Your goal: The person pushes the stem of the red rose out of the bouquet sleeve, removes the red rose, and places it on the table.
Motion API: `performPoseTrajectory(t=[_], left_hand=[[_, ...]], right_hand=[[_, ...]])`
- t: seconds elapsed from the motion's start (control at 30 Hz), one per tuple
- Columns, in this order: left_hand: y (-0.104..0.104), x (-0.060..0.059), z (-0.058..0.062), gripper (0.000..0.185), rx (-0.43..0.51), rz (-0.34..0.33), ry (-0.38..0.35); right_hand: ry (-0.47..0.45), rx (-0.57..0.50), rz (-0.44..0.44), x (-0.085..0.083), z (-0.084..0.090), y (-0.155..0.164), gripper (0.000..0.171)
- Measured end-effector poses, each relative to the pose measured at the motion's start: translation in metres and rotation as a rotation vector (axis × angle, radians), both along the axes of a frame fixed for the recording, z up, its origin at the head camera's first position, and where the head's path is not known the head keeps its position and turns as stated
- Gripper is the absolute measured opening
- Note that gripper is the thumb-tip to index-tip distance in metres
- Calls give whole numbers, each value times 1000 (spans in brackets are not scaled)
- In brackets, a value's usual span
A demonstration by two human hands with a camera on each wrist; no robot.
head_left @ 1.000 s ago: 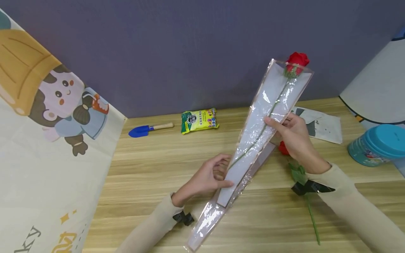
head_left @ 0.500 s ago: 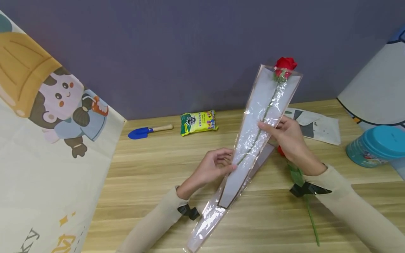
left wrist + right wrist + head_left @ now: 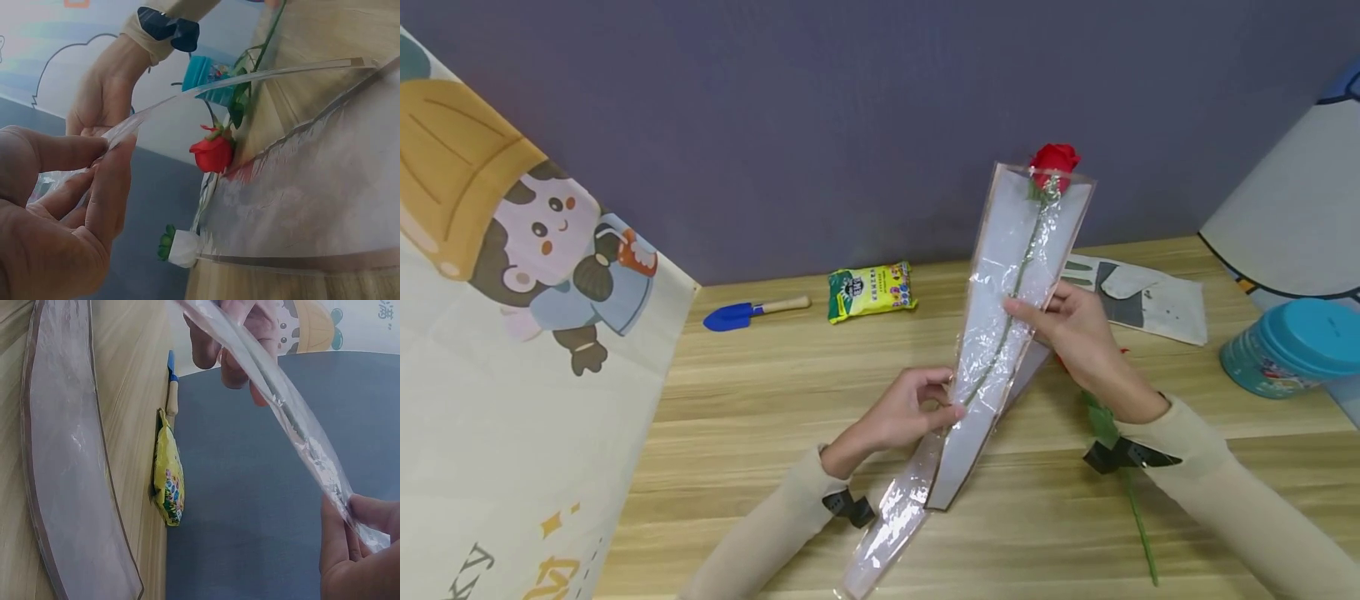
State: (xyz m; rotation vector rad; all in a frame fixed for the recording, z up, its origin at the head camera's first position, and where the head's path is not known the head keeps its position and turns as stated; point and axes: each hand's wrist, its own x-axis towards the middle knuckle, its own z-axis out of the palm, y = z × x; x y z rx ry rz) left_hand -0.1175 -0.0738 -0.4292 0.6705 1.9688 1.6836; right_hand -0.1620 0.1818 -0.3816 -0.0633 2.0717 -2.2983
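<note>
A red rose (image 3: 1055,165) stands inside a clear, white-backed flower sleeve (image 3: 1000,242), its bloom at the wide top opening and its green stem running down within. My left hand (image 3: 906,410) pinches the sleeve's lower left edge between thumb and fingers. Higher up, on the right edge, my right hand (image 3: 1082,342) pinches the sleeve, thumb in front. Beneath it, a second sleeve (image 3: 891,521) lies flat on the table. Another rose lies at the right; its leaves (image 3: 1102,423) show past my right forearm, and its bloom (image 3: 212,154) shows in the left wrist view.
Along the back of the wooden table (image 3: 760,400) lie a blue trowel (image 3: 730,316) with a wooden handle and a yellow-green packet (image 3: 871,290). A patterned paper bag (image 3: 1153,300) and a lidded blue tub (image 3: 1292,346) are at the right. A grey wall (image 3: 850,125) rises behind.
The sleeve with its rose has swung left at the top and stands more upright. My right hand has shifted left with it, and my left hand now holds slightly higher on the sleeve.
</note>
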Motion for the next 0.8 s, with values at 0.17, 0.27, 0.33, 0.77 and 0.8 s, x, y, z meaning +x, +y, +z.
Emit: performPoseTrajectory(t=[0.17, 0.27, 0.33, 0.77, 0.8], left_hand=[[0, 1, 0, 39, -6, -1, 14], [0, 1, 0, 41, -15, 7, 12], [0, 2, 1, 41, -25, 19, 15], [0, 0, -2, 43, -34, 126, 111], [0, 0, -2, 42, -30, 132, 113]], right_hand=[[22, 19, 2, 2, -2, -1, 17], [47, 9, 8, 4, -3, -2, 13], [61, -4, 13, 5, -5, -3, 12], [30, 146, 52, 20, -17, -14, 25], [28, 167, 57, 21, -18, -15, 27]])
